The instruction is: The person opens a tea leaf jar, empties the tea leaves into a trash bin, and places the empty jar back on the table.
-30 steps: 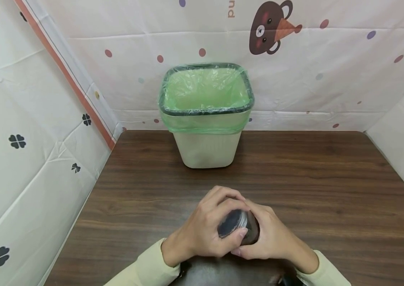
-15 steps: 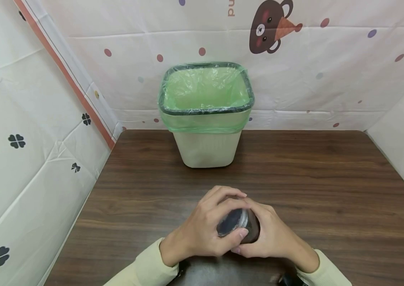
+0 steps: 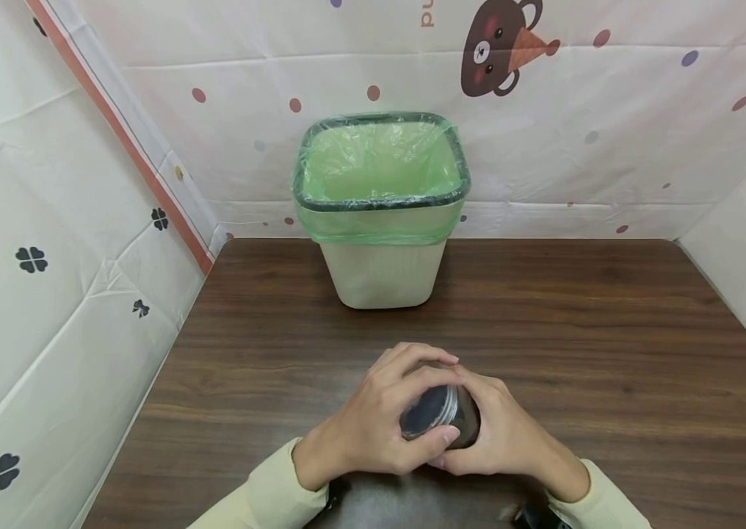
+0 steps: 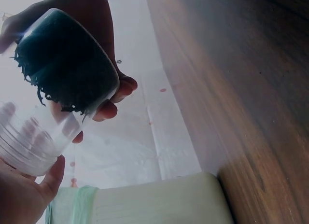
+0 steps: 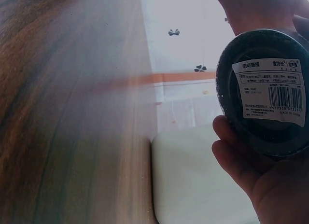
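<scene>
A clear plastic jar (image 3: 465, 425) is held tilted between both hands over the near part of the table, its lid end to the left. The left hand (image 3: 386, 420) curls round the lid end, thumb along the near side. The right hand (image 3: 504, 427) grips the jar body from the right. Dark, shredded contents (image 4: 67, 60) fill the bottom part in the left wrist view, while the ribbed lid end looks transparent. On the jar's base, the right wrist view shows a white barcode label (image 5: 270, 91). Fingers hide part of the jar's sides.
A pale bin (image 3: 382, 275) with a green plastic liner (image 3: 373, 239) stands at the table's back, ahead of the hands. Brown wood-grain table (image 3: 578, 345) extends to both sides. Patterned white sheets (image 3: 227, 147) line the back and sides.
</scene>
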